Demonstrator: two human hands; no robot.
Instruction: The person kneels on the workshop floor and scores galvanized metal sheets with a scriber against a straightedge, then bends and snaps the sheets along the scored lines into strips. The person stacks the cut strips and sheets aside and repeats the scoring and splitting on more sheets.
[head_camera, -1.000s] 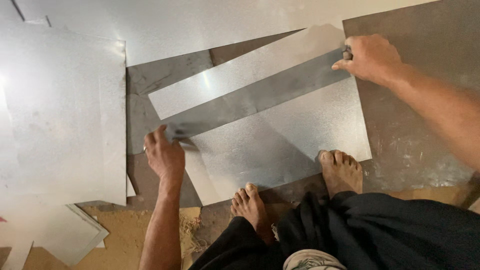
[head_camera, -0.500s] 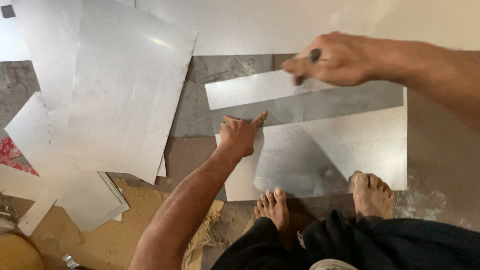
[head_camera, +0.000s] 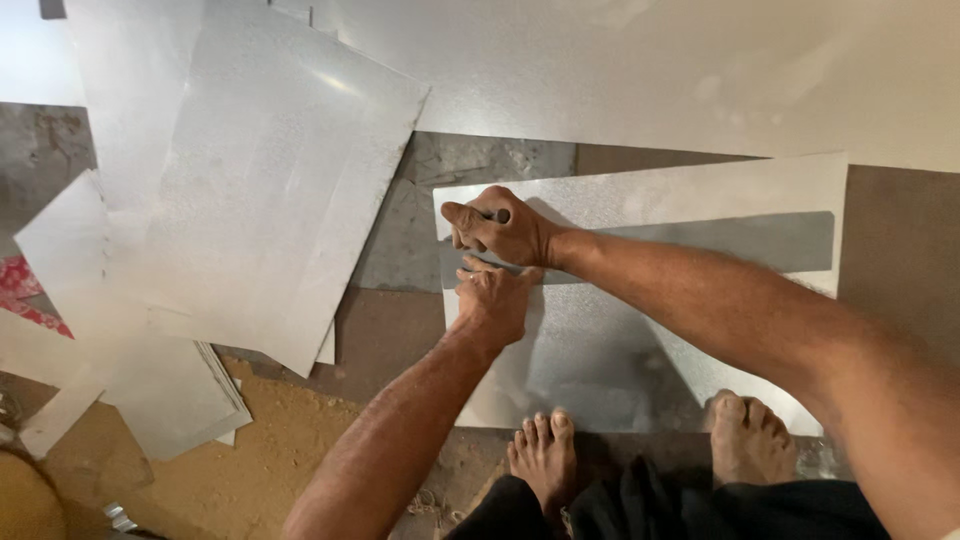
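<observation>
Loose galvanized sheets are lying overlapped at left, smaller offcuts beneath them, red patterned cloth peeking out.

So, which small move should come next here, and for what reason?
Probably drawing the right hand with its small dark marking tool rightward along the long grey straightedge. The tool sits at the strip's left end, the left hand presses that end onto the metal sheet, and most of the strip's length lies to the right.

Bare floor strewn with metal sheets; one sheet lies under two feet.
</observation>
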